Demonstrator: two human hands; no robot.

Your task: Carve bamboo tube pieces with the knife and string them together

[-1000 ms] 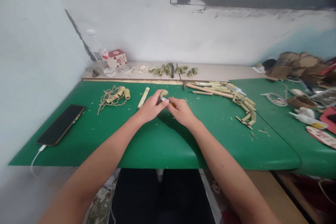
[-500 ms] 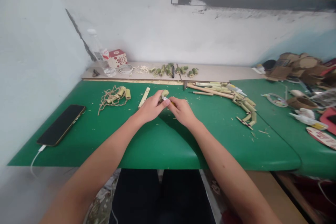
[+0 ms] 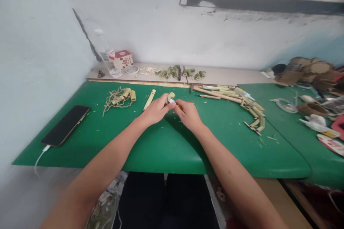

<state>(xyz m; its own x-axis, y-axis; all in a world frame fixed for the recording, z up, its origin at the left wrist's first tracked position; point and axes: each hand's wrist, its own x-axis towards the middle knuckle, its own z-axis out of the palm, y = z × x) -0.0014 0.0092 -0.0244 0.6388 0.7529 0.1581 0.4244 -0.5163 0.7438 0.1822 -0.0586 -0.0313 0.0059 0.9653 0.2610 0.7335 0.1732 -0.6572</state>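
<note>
Left hand: our left hand [image 3: 156, 110] has its fingers closed around a short bamboo piece [image 3: 171, 95], cut end up.
Right hand: our right hand [image 3: 189, 115] has its fingers narrowed on a small yellow object [image 3: 180, 107]; mostly hidden, so we cannot tell its full shape.
Between hands: a pale, whitish bit [image 3: 172, 101] shows against the bamboo piece. Blade or wrapping, we cannot tell.
Position: bamboo piece held above the middle of the desk [image 3: 166, 150], hands nearly meeting.
Change: scraps lie about; we judge some bamboo has been trimmed, though we cannot say from which piece. The held one seems to be under close handwork.
Left of hands: a marked bamboo strip [image 3: 149, 99]; beyond it, bamboo tubes [image 3: 133, 95] with tangled cord [image 3: 105, 105]; phone [image 3: 66, 125] near the edge.
Right of hands: hammer [image 3: 209, 92], linked bamboo pieces [image 3: 253, 111].
Ledge: short green sections [image 3: 175, 73] along the wall.
</note>
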